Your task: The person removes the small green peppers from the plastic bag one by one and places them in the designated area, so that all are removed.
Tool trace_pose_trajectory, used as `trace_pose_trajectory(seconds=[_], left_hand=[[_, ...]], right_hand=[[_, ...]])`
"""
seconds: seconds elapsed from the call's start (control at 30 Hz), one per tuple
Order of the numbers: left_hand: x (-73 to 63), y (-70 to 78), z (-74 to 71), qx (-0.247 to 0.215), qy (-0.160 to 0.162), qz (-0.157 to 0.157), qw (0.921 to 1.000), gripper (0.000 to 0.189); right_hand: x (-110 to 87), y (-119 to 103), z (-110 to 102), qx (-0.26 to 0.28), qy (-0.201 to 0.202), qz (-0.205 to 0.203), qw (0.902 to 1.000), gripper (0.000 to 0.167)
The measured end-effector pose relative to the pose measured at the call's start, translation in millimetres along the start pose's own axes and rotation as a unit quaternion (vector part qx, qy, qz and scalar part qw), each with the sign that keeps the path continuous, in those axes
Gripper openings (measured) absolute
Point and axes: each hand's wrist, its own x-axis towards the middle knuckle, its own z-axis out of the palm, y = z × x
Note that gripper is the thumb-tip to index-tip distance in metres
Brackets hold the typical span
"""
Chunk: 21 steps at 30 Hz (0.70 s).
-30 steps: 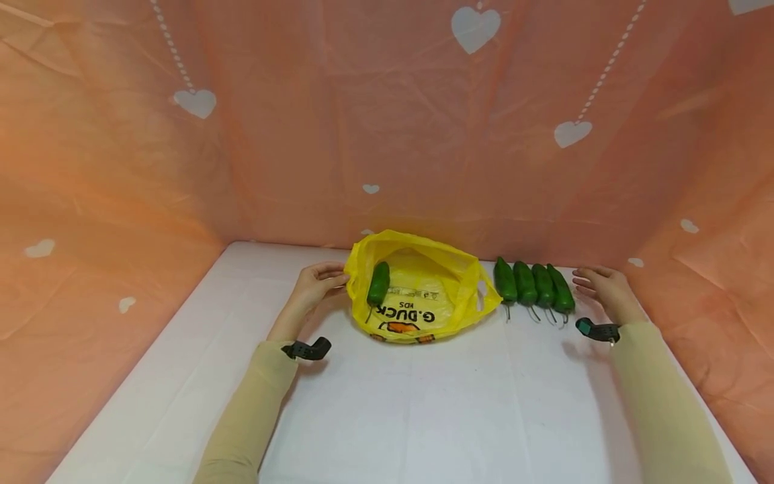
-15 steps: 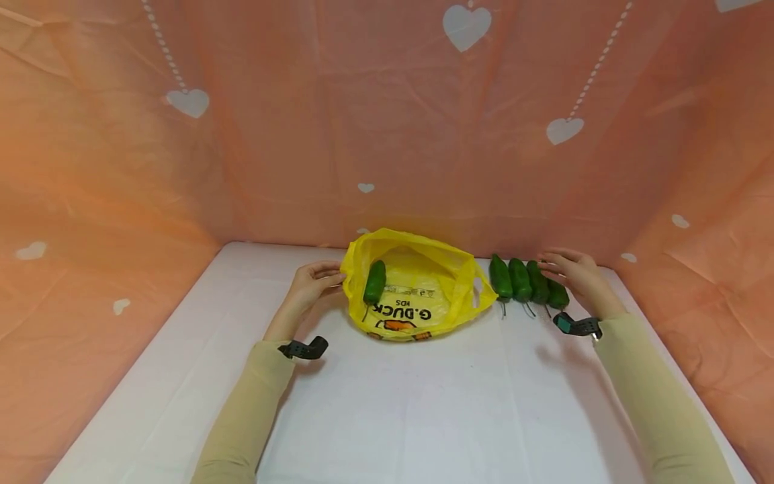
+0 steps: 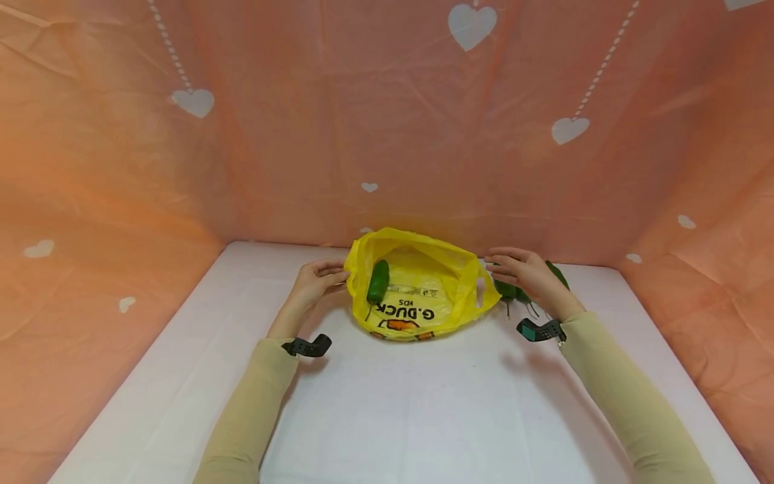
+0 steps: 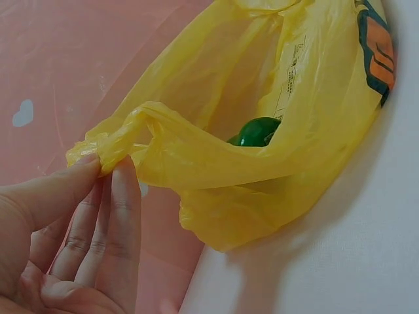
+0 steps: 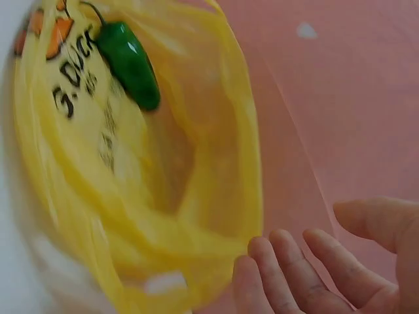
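A yellow plastic bag [image 3: 444,316] lies on its side with its mouth spread, one green pepper [image 3: 378,282] inside. My left hand [image 3: 313,286] pinches the bag's left handle between thumb and fingers, plain in the left wrist view, where only the end of the pepper [image 4: 258,132] shows past the rim. My right hand [image 3: 526,274] hovers at the bag's right handle, fingers extended and holding nothing. In the right wrist view its fingertips [image 5: 280,237] come right at the bag's rim. Several green peppers [image 3: 506,290] lie to the bag's right, mostly hidden beneath the right hand.
A white cloth covers the table [image 3: 411,410]. An orange-pink curtain [image 3: 290,134] with white hearts rises behind it and along both sides, close past the bag and peppers. A black camera strap sits on each wrist.
My right hand has swept left from beyond the row of peppers, over them, to the bag's right handle. The left hand keeps its pinch on the bag, which stays in place.
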Motion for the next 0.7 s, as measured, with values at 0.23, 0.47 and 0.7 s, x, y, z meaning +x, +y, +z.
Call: trace_pose_trajectory(seconds=[0.23, 0.47, 0.7], left_hand=[[0.2, -0.1, -0.1, -0.004, -0.005, 0.0, 1.0, 0.037], [-0.7, 2.1, 0.1, -0.005, -0.001, 0.003, 1.0, 0.036], [-0.9, 1.6, -1.5, -0.006, 0.004, -0.001, 1.0, 0.037]], right_hand=[[13.9, -0.6, 31.1, 0.001, -0.055, -0.012, 0.9984, 0.051], [28.0, -1.6, 56.2, 0.017, -0.082, -0.021, 0.9963, 0.048], [38.2, -2.6, 78.0, 0.023, -0.091, -0.013, 0.9955, 0.039]])
